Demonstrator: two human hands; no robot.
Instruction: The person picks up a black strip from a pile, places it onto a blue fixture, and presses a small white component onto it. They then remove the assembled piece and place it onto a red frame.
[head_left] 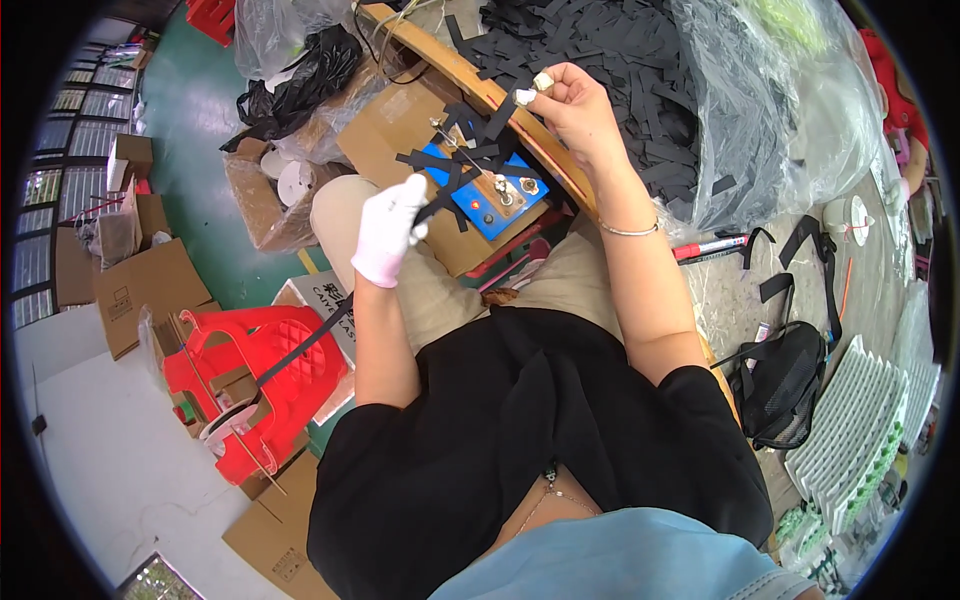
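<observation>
My left hand (388, 225), in a white glove, is closed around a black webbing strap (305, 345). The strap runs back to a reel (228, 422) at the red plastic stool and out past my fingers toward a blue machine (488, 190). Black strips lie across the machine's top, which carries metal fittings and a red button. Above its far right side, my right hand (580, 110) pinches a short black webbing strip (502, 112) between thumb and forefinger. Both those fingertips wear white coverings; the rest of that hand is bare.
A wooden edge (450, 62) runs beside the machine. Beyond it lies a large heap of cut black strips (590, 60) within clear plastic. The red stool (320, 350) stands at left, near cardboard boxes (150, 285). At right are a black mesh bag (785, 385) and red markers (710, 247).
</observation>
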